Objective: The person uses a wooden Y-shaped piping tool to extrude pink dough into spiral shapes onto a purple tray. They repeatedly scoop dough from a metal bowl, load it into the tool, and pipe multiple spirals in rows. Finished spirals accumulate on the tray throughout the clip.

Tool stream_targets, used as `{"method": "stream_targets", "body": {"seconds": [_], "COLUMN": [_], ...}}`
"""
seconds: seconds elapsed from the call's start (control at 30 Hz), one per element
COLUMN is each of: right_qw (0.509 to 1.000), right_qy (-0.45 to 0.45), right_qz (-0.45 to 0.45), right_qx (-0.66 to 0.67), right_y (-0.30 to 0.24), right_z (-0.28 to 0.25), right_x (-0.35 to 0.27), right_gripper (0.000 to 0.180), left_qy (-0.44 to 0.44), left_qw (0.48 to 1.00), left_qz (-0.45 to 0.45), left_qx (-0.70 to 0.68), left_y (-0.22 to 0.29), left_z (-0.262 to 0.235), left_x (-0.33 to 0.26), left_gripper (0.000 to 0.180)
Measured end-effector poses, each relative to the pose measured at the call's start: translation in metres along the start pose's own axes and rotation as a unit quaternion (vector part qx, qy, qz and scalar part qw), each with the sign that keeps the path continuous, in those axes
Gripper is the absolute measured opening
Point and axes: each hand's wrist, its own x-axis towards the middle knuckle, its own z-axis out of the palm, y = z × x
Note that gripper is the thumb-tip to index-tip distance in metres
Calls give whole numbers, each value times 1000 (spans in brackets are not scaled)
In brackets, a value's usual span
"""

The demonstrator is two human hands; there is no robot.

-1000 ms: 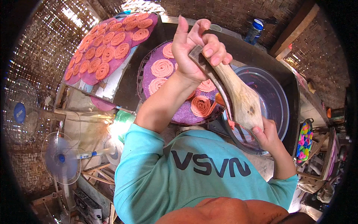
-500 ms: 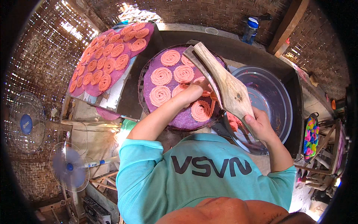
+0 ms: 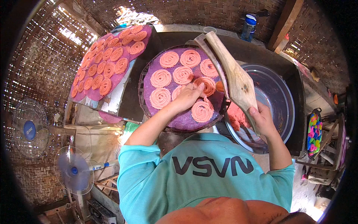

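Note:
My right hand (image 3: 263, 119) grips the lower end of a two-armed wooden press (image 3: 240, 84). The press stands tilted over the right side of a round tray lined with purple netting (image 3: 149, 108). Several pink dough spirals (image 3: 182, 75) lie on the netting. My left hand (image 3: 188, 98) is over the tray's middle, palm down, fingers closed at a short dough tail rising from the lower right spiral (image 3: 202, 110). Its fingers partly cover another spiral. An orange tip (image 3: 220, 86) shows beside the press, near the spiral (image 3: 206, 86) by my left thumb.
A large grey basin (image 3: 287, 112) at right holds a lump of pink dough (image 3: 236, 115). Purple sheets full of spirals (image 3: 108, 71) rest on a box at left. Two fans (image 3: 74, 170) stand at far left. A blue-lidded bottle (image 3: 249, 28) and colourful small items (image 3: 314, 132) are near the edges.
My left hand has drawn back down and left, uncovering spirals on the tray's right. The press has shifted slightly right and down with my right hand. The strand hanging beside it is gone.

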Motion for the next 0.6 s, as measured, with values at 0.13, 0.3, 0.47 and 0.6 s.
{"method": "stream_targets", "body": {"seconds": [0.13, 0.3, 0.47, 0.6], "right_qw": [998, 997, 997, 997], "right_qy": [1, 9, 18, 19], "right_qz": [50, 51, 44, 41], "right_qx": [38, 57, 69, 66], "right_y": [-6, -8, -7, -12], "right_z": [-5, -8, -9, -8], "right_x": [-4, -7, -9, -12], "right_gripper": [48, 49, 50, 50], "left_qy": [24, 4, 37, 67], "left_qw": [996, 985, 947, 891], "left_qz": [-17, 13, 136, 245], "left_qx": [88, 173, 289, 376], "left_y": [5, 9, 10, 10], "left_z": [-2, -5, -5, -8], "left_x": [-16, -27, -39, -45], "left_gripper": [67, 57, 41, 37]}}
